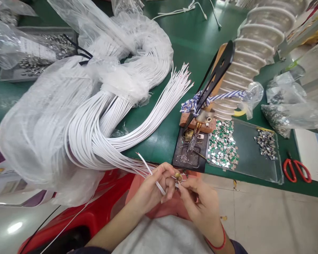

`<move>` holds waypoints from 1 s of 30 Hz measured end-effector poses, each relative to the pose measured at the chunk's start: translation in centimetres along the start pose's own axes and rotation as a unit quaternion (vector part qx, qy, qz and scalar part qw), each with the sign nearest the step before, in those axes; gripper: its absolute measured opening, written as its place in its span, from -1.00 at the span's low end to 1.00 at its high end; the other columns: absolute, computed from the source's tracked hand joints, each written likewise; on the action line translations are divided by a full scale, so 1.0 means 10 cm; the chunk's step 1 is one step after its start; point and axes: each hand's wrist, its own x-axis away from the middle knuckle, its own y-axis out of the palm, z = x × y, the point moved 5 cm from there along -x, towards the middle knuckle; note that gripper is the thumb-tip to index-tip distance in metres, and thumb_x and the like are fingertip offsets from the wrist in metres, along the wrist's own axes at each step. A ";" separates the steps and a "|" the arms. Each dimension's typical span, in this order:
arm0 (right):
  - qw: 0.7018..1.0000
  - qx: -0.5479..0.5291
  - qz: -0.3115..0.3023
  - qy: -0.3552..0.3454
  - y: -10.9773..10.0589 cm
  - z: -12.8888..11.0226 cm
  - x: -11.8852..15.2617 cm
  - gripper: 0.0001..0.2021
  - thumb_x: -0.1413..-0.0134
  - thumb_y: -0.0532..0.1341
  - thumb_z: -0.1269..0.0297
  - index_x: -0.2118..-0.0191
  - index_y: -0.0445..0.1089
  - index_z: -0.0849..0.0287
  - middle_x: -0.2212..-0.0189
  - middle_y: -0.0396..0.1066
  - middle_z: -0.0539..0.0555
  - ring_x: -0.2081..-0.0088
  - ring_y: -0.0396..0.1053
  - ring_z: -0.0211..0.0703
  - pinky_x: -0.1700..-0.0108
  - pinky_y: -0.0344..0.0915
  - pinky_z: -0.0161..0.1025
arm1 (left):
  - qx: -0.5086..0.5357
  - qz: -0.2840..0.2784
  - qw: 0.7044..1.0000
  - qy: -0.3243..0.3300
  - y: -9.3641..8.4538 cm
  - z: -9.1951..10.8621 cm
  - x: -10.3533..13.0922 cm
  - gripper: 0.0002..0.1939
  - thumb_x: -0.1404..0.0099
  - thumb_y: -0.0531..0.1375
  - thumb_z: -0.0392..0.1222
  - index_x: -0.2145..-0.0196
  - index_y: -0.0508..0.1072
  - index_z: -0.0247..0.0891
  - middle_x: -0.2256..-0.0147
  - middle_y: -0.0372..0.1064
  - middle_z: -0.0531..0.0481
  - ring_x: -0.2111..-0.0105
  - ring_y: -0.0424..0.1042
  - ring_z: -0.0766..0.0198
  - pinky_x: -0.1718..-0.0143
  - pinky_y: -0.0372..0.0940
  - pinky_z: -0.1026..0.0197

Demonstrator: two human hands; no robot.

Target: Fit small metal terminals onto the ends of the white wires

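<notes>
Just off the front edge of the table (pixel 193 38), the left hand (pixel 160 180) grips slim white wire (pixel 143 163) and the right hand (pixel 201 199) pinches wire at its fingertips. Green tabletop parts the smooth, curling bundle (pixel 159 110) from a rough brick (pixel 211 125); a flat, clear tray (pixel 246 158) reaches the edge.

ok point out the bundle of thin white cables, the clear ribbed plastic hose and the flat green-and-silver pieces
bundle of thin white cables (pixel 87 141): head view, on its bare curved strands
clear ribbed plastic hose (pixel 259 40): head view, on its ribbed side
flat green-and-silver pieces (pixel 223 144): head view, mid-pile
</notes>
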 end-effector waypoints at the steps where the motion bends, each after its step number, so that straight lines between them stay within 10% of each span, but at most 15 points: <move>1: 1.000 0.001 0.002 -0.004 0.00 -0.01 0.00 -0.81 -0.36 0.14 0.36 0.34 0.37 0.11 0.59 0.45 -0.07 0.65 0.26 -0.32 0.56 0.17 -0.38 | 0.000 0.000 1.000 0.000 0.00 0.00 0.00 -0.68 -0.44 0.20 0.04 0.24 0.52 -0.31 0.41 0.52 -0.02 0.65 0.38 0.44 0.73 0.12 0.49; 16: 0.996 -0.079 -0.003 0.042 -0.08 0.13 0.04 -0.87 -0.24 0.21 0.47 0.29 0.37 0.07 0.54 0.40 -0.12 0.60 0.25 -0.34 0.54 0.18 -0.41 | -0.101 0.070 0.992 -0.036 -0.04 -0.04 0.01 -0.58 -0.31 0.31 0.12 0.41 0.46 -0.35 0.62 0.25 0.13 0.72 -0.01 0.54 0.68 -0.15 0.43; 30: 0.987 -0.128 -0.033 0.096 -0.06 0.29 0.07 -0.92 -0.27 0.25 0.39 0.20 0.45 0.05 0.44 0.35 -0.07 0.45 0.27 -0.26 0.40 0.23 -0.35 | -0.259 -0.023 0.961 -0.099 0.01 -0.19 0.04 -0.42 -0.20 0.29 0.35 0.34 0.48 -0.32 0.50 0.35 0.04 0.52 0.27 0.33 0.43 0.18 0.29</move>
